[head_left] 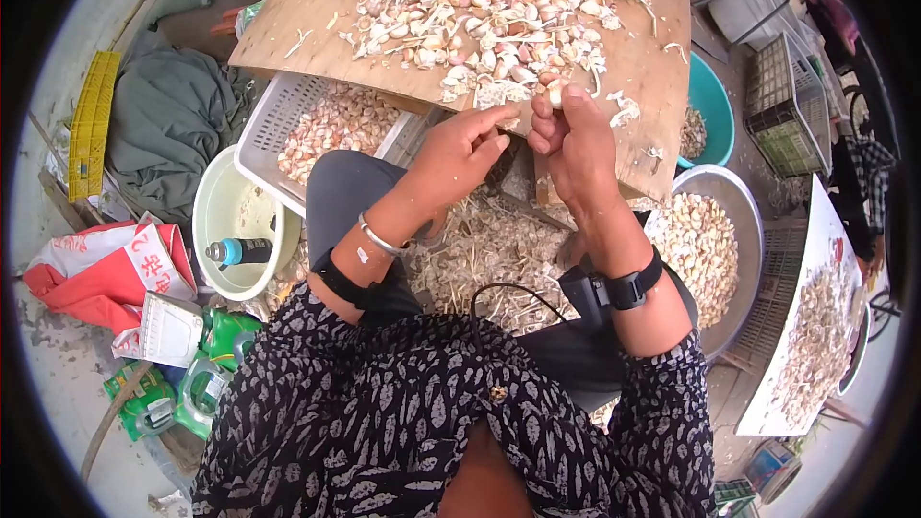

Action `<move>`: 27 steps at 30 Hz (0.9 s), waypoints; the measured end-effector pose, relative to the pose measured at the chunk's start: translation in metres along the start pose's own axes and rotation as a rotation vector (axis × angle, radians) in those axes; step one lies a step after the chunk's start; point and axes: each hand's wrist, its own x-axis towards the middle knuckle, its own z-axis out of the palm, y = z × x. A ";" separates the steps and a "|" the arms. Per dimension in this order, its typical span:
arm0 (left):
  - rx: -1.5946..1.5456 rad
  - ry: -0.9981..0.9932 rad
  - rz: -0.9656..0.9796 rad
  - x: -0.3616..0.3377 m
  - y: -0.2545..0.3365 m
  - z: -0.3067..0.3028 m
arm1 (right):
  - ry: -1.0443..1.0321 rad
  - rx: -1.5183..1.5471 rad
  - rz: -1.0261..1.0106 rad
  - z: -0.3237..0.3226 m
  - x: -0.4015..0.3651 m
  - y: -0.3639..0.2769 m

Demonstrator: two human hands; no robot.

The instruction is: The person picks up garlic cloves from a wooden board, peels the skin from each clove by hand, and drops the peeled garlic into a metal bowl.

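Garlic cloves and dry stalks [480, 10] lie heaped on a wooden board [288, 34]. At the board's near edge, my right hand [573, 139] is closed, with a pale garlic clove [554, 93] pinched between thumb and fingers. Just to its left is my left hand [465, 155], its thumb and index finger brought close together at the board's edge; whatever they pinch is too small to make out. The two hands are apart. Loose skins and bits of stalk [499, 93] lie on the board by the fingertips.
A white crate [254, 139] of cloves and a pale basin [206, 201] with a bottle stand left. A metal basin [753, 240] of cloves and a teal basin [720, 101] stand right. Husks [489, 259] cover the ground below. Beyond a white board [777, 374], another person's hand [877, 257] shows.
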 end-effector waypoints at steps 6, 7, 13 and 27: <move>0.615 0.033 0.062 0.038 -0.009 -0.053 | -0.220 -0.067 -0.045 0.022 -0.019 -0.020; 0.506 0.144 0.075 0.056 -0.016 -0.061 | -0.296 -0.069 -0.089 0.031 -0.031 -0.027; 0.653 0.100 0.121 0.102 -0.031 -0.065 | -1.391 0.115 -0.108 0.077 -0.037 -0.078; 1.088 -0.133 0.270 0.125 -0.032 -0.038 | -1.468 0.238 -0.529 0.102 -0.032 -0.066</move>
